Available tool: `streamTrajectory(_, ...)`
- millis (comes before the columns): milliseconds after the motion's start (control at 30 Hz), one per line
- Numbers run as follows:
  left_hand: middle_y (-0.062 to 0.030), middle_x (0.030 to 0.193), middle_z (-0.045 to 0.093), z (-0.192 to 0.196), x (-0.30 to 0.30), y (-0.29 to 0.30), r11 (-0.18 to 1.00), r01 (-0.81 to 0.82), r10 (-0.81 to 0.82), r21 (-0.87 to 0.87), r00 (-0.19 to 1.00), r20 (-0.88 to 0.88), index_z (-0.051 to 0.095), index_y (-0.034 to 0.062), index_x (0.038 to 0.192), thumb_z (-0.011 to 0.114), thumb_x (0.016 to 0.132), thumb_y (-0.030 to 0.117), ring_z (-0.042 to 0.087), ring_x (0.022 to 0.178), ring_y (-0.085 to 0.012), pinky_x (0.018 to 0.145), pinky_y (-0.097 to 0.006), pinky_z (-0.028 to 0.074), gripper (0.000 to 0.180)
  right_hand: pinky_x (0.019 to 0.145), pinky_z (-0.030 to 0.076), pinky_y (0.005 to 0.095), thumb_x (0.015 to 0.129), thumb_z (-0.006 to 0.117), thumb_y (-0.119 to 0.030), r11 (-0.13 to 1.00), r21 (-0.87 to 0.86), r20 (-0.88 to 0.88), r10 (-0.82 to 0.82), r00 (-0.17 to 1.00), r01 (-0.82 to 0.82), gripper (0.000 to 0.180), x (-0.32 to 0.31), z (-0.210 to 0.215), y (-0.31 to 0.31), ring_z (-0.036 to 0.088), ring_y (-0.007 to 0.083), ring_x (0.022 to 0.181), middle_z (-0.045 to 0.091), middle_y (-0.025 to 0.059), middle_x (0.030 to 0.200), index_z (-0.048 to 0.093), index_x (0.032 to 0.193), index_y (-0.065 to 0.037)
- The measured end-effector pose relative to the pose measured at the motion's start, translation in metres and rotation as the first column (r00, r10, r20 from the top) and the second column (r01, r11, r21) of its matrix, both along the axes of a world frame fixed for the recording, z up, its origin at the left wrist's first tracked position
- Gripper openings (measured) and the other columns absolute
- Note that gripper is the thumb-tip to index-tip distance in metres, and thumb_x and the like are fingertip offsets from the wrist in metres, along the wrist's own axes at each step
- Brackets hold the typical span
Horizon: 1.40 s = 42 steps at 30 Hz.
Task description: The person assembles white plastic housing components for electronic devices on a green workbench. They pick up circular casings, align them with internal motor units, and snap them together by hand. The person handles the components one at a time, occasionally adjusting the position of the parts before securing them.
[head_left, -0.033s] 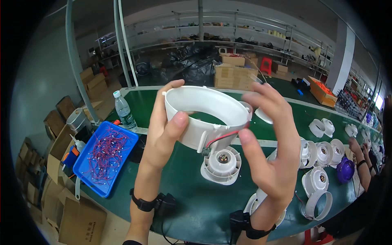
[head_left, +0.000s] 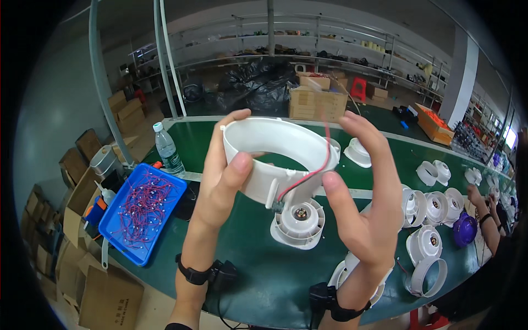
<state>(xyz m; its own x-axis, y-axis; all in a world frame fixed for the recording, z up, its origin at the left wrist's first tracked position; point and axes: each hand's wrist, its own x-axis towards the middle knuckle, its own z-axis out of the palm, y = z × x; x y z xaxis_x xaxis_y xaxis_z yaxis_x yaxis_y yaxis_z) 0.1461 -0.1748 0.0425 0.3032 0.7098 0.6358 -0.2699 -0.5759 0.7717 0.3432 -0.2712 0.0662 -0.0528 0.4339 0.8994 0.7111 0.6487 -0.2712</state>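
A white plastic ring housing (head_left: 256, 184) hangs tilted above the green table, my left hand (head_left: 217, 187) closed around its left side, thumb on the near wall. Red and black wires (head_left: 300, 181) run from a small connector under the ring, along its outside, and up past its right rim; their upper end is blurred. Beside that rim my right hand (head_left: 366, 203) is open, fingers stretched upward. Its thumb tip is close to the ring's right edge; whether it touches, I cannot tell. Directly below stands a white motor housing (head_left: 300, 225) with a metal hub.
Left on the table lies a blue tray (head_left: 179, 192) of red wires, near a water bottle (head_left: 168, 148). Several white housings (head_left: 426, 242) and a purple round part (head_left: 466, 229) stand at right. Another person's hand (head_left: 478, 199) is beyond them. Cardboard boxes (head_left: 316, 104) stand at the back.
The wires have swung up, and their free part now rises above the ring's right rim. My right fingers have straightened a little; my left hand keeps the ring nearly still.
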Motion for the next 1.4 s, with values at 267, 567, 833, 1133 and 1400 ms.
streamTrajectory(267,-0.0169,0.134,0.051,-0.010,0.023,-0.002,0.989,0.099,-0.084,-0.113,0.987,0.135,0.033,-0.0001,0.147,0.036,0.101,0.055,0.051,0.126,-0.0232,0.107,-0.035,0.039,0.072,0.109,0.038,0.0439,0.092,0.067,-0.041,0.899,-0.132,-0.567,0.277,0.776,-0.418,0.080,-0.015,-0.017,0.027,0.046,0.0347,0.133,0.044,0.0316,0.141,0.033,0.148,0.004)
streamTrajectory(567,-0.0172,0.133,0.046,-0.013,0.026,0.001,0.999,0.038,-0.038,0.002,0.995,0.092,0.033,0.0014,0.144,0.062,0.094,0.040,0.048,0.124,-0.0225,0.104,-0.035,0.039,0.070,0.100,0.044,0.0396,0.098,0.060,-0.029,0.998,-0.062,-0.212,0.017,0.977,-0.030,0.050,-0.019,-0.024,0.043,0.055,0.0329,0.122,0.056,0.0239,0.130,0.052,0.136,0.001)
streamTrajectory(833,-0.0169,0.140,0.054,-0.022,0.016,0.032,0.832,0.374,-0.218,-0.410,0.899,0.379,0.042,0.0089,0.145,0.023,0.100,0.065,0.059,0.124,-0.0352,0.089,-0.054,0.057,0.074,0.073,0.052,0.0258,0.103,0.054,-0.012,0.931,-0.105,-0.722,0.171,0.670,-0.350,0.028,-0.016,-0.037,0.060,0.061,0.0104,0.088,0.064,0.0100,0.113,0.061,0.126,0.002)
streamTrajectory(1133,-0.0224,0.142,0.052,-0.033,0.013,0.042,0.540,0.744,-0.445,-0.394,0.649,0.617,0.037,0.0110,0.149,0.032,0.096,0.069,0.064,0.111,-0.0460,0.068,-0.064,0.060,0.079,0.051,0.045,0.0222,0.102,0.058,-0.016,0.847,-0.026,-0.787,0.310,0.533,-0.531,0.020,-0.012,-0.030,0.050,0.056,0.0066,0.061,0.062,0.0023,0.079,0.064,0.101,0.003)
streamTrajectory(1400,-0.0249,0.117,0.065,-0.020,-0.012,0.053,0.990,0.074,-0.096,-0.121,0.977,-0.192,0.022,0.0058,0.152,0.034,0.092,0.076,0.072,0.089,-0.0318,0.077,-0.038,0.059,0.094,0.037,0.024,0.0202,0.102,0.060,-0.020,0.874,-0.125,-0.854,0.146,0.500,-0.470,0.024,0.010,-0.034,0.046,0.039,-0.0002,0.043,0.057,-0.0015,0.066,0.064,0.094,0.002)
